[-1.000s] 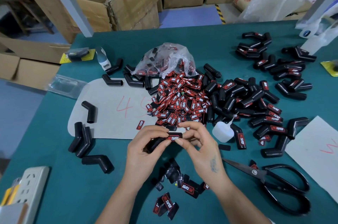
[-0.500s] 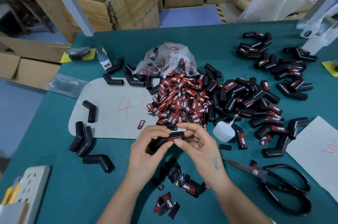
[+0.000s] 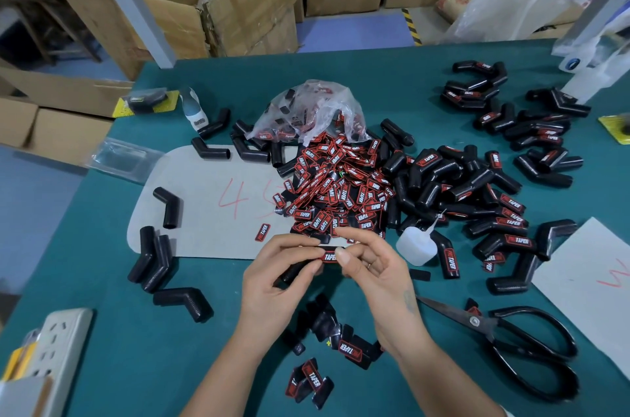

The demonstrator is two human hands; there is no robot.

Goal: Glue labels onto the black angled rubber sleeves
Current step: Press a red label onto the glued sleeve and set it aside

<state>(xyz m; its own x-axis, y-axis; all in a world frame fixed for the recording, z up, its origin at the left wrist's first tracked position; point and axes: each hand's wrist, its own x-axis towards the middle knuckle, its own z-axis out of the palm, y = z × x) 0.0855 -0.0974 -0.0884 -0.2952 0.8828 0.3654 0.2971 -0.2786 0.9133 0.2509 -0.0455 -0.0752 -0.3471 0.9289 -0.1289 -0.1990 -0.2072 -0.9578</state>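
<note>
A black angled rubber sleeve (image 3: 296, 270) is gripped in my left hand (image 3: 272, 283) just above the green table. A red and black label (image 3: 329, 257) lies on the sleeve's upper end. My right hand (image 3: 375, 266) pinches that end, with its thumb against the label; the other fingers are loosely spread. A heap of loose labels (image 3: 335, 191) lies right behind the hands, spilling from a clear plastic bag (image 3: 313, 109). A small white glue bottle (image 3: 415, 244) lies to the right of my right hand.
Labelled sleeves (image 3: 477, 191) are piled at the right and far right; bare sleeves (image 3: 153, 256) lie at the left around a grey card (image 3: 204, 212). Black scissors (image 3: 511, 341) lie at the lower right, label scraps (image 3: 341, 341) between my forearms, a power strip (image 3: 54, 348) at the lower left.
Both hands have stayed in place with the sleeve. My right hand's fingers have spread and lifted; its thumb now presses the label, which shows more plainly.
</note>
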